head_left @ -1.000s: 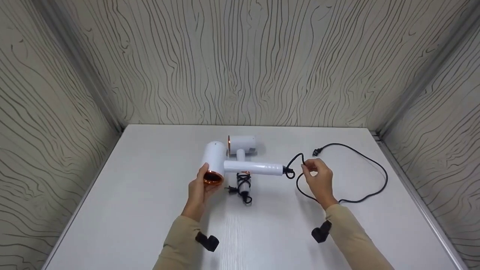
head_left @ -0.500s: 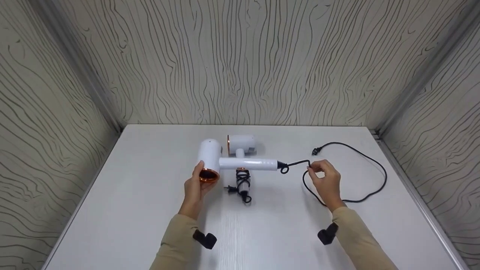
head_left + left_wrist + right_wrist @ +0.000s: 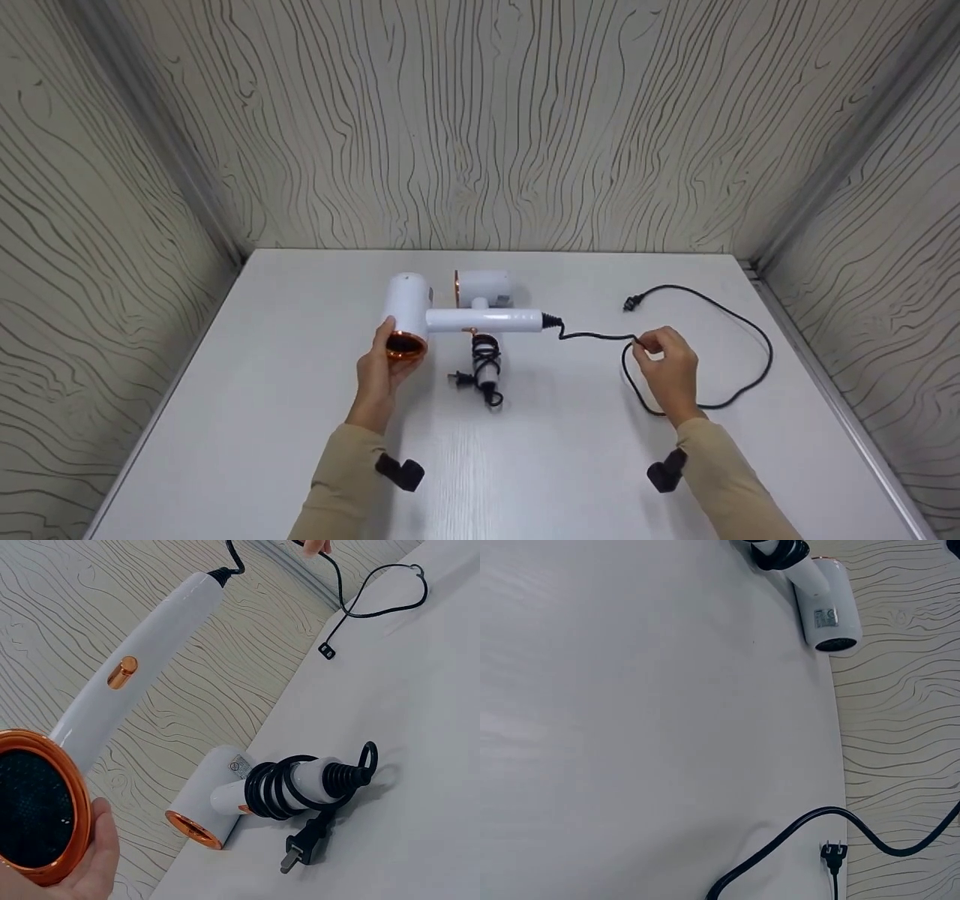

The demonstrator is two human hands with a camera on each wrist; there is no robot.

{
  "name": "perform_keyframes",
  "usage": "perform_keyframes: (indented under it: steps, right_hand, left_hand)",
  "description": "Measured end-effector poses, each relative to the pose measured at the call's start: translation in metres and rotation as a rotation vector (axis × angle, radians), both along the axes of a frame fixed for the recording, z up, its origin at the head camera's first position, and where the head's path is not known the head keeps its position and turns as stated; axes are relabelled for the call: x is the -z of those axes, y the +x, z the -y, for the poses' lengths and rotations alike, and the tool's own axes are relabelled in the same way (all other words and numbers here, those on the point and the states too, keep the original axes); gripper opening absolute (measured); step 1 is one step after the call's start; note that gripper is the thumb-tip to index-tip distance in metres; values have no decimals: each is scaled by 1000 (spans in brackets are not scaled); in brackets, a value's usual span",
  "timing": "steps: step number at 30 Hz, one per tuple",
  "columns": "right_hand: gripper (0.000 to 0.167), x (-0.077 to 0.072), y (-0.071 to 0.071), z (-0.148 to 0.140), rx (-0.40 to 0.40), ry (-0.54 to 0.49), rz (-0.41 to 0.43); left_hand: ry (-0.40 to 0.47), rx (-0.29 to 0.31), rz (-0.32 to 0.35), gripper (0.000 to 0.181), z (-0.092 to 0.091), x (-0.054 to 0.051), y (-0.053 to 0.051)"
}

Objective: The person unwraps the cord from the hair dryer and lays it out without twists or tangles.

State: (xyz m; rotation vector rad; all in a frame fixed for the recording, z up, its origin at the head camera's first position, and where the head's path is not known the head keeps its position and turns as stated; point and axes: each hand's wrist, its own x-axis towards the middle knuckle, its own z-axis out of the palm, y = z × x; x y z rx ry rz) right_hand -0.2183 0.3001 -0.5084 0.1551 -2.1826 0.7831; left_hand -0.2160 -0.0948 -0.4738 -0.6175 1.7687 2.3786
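Note:
My left hand (image 3: 379, 371) grips the head of a white hair dryer (image 3: 484, 320) near its copper-coloured rim, holding it above the table with the handle pointing right. In the left wrist view the dryer's copper switch (image 3: 122, 673) and dark round outlet (image 3: 34, 810) show. My right hand (image 3: 670, 373) pinches the black cord (image 3: 596, 335) between thumb and fingertips, to the right of the handle. Beyond that hand the cord loops over the table to its plug (image 3: 632, 303). In the right wrist view the cord (image 3: 810, 817) shows, but the hand is out of sight.
A second white hair dryer (image 3: 484, 288) lies on the white table (image 3: 247, 435) behind and below the held one. Its black cord (image 3: 274, 787) is wound round the handle, with the plug (image 3: 302, 844) beside it. Wood-patterned walls (image 3: 480, 127) enclose the table's back and sides.
My left hand has shifted left with the hair dryer. My right hand has moved right and slightly down with the cord, and the small coil near the handle has straightened out.

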Motion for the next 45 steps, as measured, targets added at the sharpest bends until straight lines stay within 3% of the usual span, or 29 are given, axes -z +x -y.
perform_keyframes:
  steps: [7,18,27,37,45]
  right_hand:
    - [16,6,1,-10,61,23,43]
    - [10,4,-4,-12,73,108,57]
    - [18,3,-5,-16,86,194,-30]
    - [21,16,-5,-26,103,313,-65]
    - [22,22,-4,-38,62,406,-88]
  left_hand:
    - [8,0,-8,76,5,-1,-1]
    - [22,-8,-8,77,6,-1,1]
    - [16,-10,12,77,11,4,1]
    - [-1,-9,-1,78,14,4,2]
    - [-9,-34,21,77,12,4,1]
